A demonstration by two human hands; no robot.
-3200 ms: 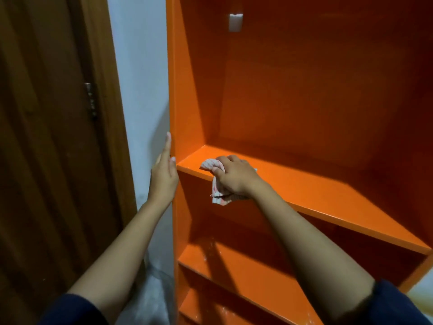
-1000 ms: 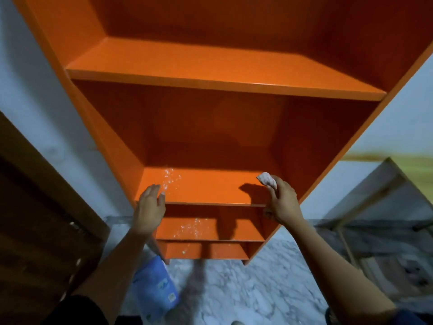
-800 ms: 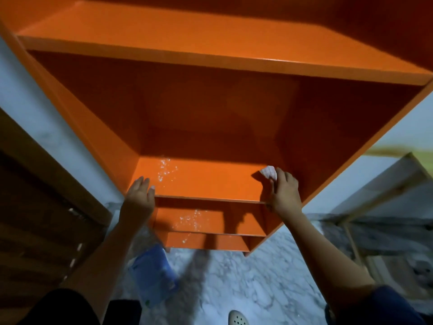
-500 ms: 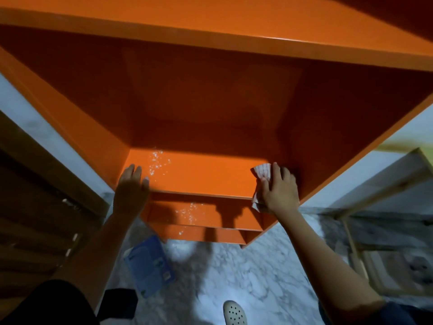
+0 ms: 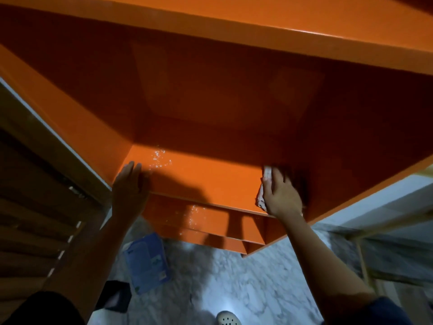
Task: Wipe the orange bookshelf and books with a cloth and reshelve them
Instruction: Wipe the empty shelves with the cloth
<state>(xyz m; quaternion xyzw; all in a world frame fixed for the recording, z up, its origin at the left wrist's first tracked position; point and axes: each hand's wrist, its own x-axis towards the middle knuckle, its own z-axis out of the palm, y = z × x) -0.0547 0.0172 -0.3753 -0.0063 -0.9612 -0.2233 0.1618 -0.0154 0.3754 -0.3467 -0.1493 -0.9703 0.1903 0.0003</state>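
Note:
I look steeply down into the orange bookshelf (image 5: 210, 106); no books stand on the boards in view. My right hand (image 5: 281, 195) lies flat on a small white cloth (image 5: 264, 184) at the right end of a shelf board (image 5: 210, 179), close to the right side panel. My left hand (image 5: 128, 184) rests with straight fingers on the board's front left corner. White dust specks (image 5: 161, 158) lie on the board's left part. A blue book (image 5: 147, 263) lies flat on the floor below.
A brown wooden door (image 5: 30, 195) stands to the left of the bookshelf. The floor (image 5: 234, 277) is white marble, with my shoe (image 5: 227, 319) at the bottom edge. A dark object (image 5: 112, 296) lies beside the book. A pale wooden frame (image 5: 375, 231) stands at the right.
My view has tilted further down and closer to the lower shelves. My right hand has flattened the cloth onto the board's right end. My left hand stays at the left corner.

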